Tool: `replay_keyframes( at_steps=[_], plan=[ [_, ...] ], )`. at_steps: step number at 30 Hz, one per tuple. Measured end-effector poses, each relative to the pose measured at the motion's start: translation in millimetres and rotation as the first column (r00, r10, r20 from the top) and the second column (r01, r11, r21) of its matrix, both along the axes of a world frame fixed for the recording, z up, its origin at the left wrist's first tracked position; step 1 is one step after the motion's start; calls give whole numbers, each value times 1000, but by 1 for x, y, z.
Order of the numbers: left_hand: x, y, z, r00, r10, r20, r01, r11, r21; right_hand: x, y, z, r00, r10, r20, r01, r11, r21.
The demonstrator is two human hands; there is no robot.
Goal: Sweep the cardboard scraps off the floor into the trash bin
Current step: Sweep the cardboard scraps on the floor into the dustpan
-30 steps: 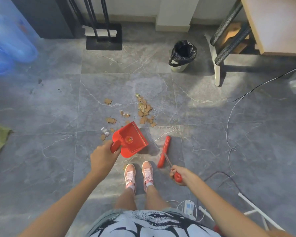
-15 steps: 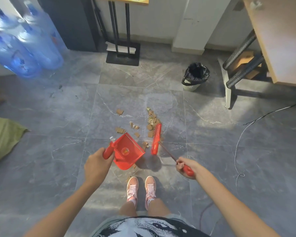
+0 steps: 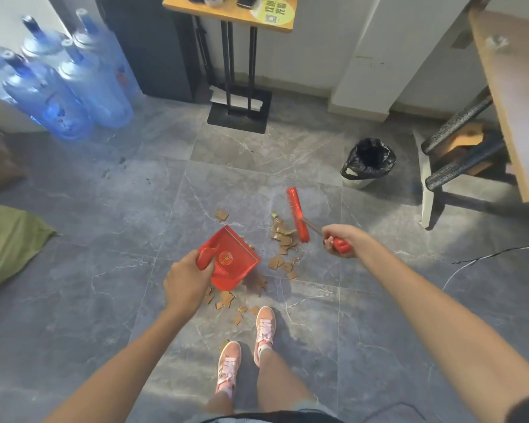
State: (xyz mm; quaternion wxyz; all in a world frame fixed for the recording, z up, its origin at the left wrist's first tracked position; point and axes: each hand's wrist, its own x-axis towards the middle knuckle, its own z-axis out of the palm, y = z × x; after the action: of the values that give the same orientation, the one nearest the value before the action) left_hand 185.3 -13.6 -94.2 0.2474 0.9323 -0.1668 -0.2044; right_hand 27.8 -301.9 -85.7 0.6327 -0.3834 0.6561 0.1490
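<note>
Brown cardboard scraps [image 3: 283,245] lie scattered on the grey tiled floor, some right of the dustpan and some in front of my shoes. My left hand [image 3: 187,282] grips the handle of a red dustpan [image 3: 232,261], held just above the floor over the scraps. My right hand [image 3: 338,239] holds the red grip of a small red broom [image 3: 297,214], whose head sits just beyond the scraps on their far right side. The trash bin [image 3: 368,161], lined with a black bag, stands further back to the right.
Several blue water jugs [image 3: 71,83] stand at the back left. A black stand base [image 3: 239,112] is at the back centre. A stool and table [image 3: 458,154] are on the right, a cable [image 3: 483,257] crosses the floor, and a green cloth [image 3: 6,242] lies left.
The broom head has swung from near my feet to the far right side of the scraps. The dustpan shifted with my left hand. The view has tilted up and I have stepped forward.
</note>
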Motion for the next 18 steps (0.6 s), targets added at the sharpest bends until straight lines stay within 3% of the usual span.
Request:
replay_keyframes(
  at_steps=[6,11,18],
  plan=[
    [19,-50,-9,997,72,11,-73,996,44,44,-68,-24,942,293,-161,-310,946,-95],
    [20,-65,-17,992,129,-5,-128,990,65,56,-81,-84,736,604,-305,-667,725,-174],
    [16,-63,-22,986,169,-11,-167,982,89,3,-52,-131,638,694,-333,-760,638,-125]
  ],
)
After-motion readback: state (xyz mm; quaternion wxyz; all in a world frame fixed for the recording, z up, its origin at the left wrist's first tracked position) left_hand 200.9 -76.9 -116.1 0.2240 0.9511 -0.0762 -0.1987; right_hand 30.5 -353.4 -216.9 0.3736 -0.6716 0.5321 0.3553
